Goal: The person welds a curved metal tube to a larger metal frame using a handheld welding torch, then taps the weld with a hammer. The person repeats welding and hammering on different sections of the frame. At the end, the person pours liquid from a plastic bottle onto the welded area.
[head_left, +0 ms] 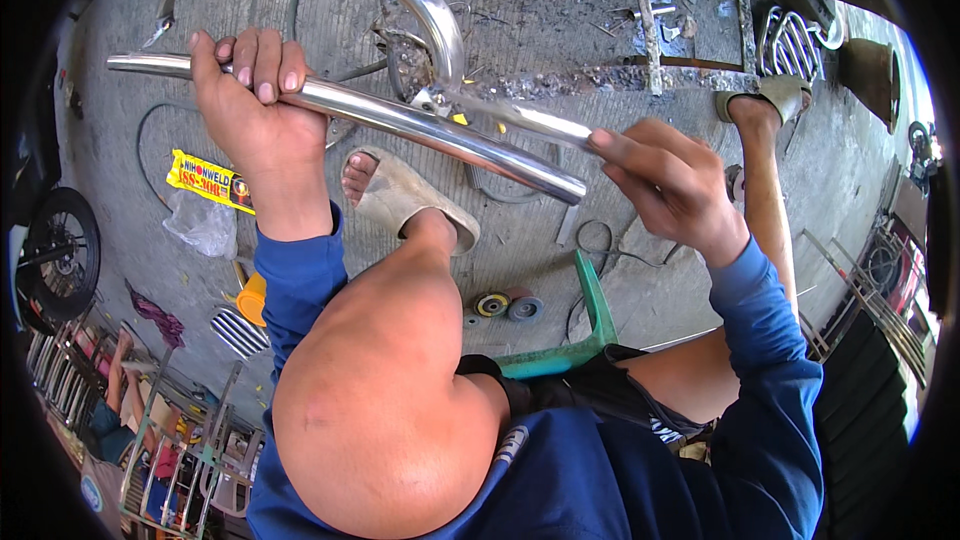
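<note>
Straight steel tube (430,132) right here, slung crosswise over the floor (110,130) in front of me, and my left fingers (266,70) are clenched round it towards its left end, w/ a short bit poking out past them and the long stretch running off right, sloping towards me. Right fingers (645,162) are pinching the end of a flat metal strip (535,122), just beyond the tube's right end and not gripping it; strip's a bit blurred, so can't tell exactly what tool it is. Tube looks stiff, prob hollow, so I'd guess middling weight, no bend, not fragile, but that polish could go slick w/ sweat. Best hold's a full wrap, as on the left; a 2nd grip nearer mid-length would prob balance it better, esp. w/ so much length out right. Curved steel pipe (446,38) arches just beyond, its near end right by the tube's middle; can't tell from here if they're joined or only touching.
</note>
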Demonstrator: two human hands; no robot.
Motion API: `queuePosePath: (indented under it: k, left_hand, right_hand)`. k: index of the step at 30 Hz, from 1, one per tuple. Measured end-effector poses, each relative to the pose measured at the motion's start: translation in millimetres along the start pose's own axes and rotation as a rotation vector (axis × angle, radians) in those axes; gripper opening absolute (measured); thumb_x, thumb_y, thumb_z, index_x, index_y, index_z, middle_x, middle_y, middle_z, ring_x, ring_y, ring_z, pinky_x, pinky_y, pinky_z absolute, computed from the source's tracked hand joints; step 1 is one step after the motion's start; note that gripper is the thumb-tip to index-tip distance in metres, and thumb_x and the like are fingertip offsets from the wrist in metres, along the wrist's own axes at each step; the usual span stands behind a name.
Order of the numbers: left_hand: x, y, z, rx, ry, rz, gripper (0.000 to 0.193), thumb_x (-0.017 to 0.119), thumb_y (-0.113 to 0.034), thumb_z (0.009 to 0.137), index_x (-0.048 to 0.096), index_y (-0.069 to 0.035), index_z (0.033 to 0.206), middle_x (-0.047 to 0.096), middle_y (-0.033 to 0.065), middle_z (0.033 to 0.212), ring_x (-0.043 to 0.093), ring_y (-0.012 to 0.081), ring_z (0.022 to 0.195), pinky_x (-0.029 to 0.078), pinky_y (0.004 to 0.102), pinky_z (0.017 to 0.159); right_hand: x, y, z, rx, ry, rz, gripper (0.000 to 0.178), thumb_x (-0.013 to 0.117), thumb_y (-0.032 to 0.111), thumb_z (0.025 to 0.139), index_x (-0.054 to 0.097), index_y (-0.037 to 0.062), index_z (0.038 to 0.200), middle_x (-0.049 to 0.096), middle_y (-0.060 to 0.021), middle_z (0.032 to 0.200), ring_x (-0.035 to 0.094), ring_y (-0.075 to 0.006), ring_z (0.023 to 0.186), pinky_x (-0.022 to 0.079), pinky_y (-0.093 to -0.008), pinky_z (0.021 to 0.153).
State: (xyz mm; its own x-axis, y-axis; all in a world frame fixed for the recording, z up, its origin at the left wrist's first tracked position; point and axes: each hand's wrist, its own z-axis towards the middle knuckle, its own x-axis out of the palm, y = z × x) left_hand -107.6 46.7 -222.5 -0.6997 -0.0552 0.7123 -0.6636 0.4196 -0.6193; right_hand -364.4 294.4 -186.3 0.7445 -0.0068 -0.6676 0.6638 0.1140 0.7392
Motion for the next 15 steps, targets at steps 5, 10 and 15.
queuePosePath:
  k: [5,10,15]
  left_hand:
    - [-9.3,1.3,4.5,-0.049,-0.025,-0.057,0.036,0.04,-0.036,0.108,0.041,-0.014,0.08,0.031,-0.0034,0.056,0.029,0.0084,0.04,0.032,0.0246,0.037]
    - [-12.6,1.6,7.1,-0.084,-0.078,-0.107,0.036,0.04,-0.036,0.108,0.041,-0.014,0.08,0.031,-0.0035,0.056,0.029,0.0086,0.041,0.031,0.0245,0.037]
    - [-14.0,2.7,6.8,-0.082,-0.034,-0.146,0.035,0.04,-0.036,0.108,0.041,-0.015,0.08,0.031,-0.0034,0.056,0.028,0.0088,0.041,0.031,0.0248,0.037]
  right_hand:
    - [4.2,-7.0,-0.2,-0.053,-0.018,0.079,0.052,0.076,-0.001,0.08,0.064,0.013,0.129,0.061,-0.0086,0.081,0.061,-0.0252,0.063,0.049,-0.0364,0.054]
    - [8.5,-10.7,0.8,-0.098,-0.117,0.128,0.048,0.076,0.0,0.082,0.066,0.0133,0.127,0.06,-0.008,0.079,0.06,-0.0256,0.062,0.048,-0.0356,0.053]
    - [7.0,-7.9,4.1,-0.018,-0.037,0.066,0.049,0.074,0.002,0.083,0.064,0.014,0.129,0.059,-0.008,0.077,0.058,-0.0256,0.06,0.047,-0.0364,0.052]
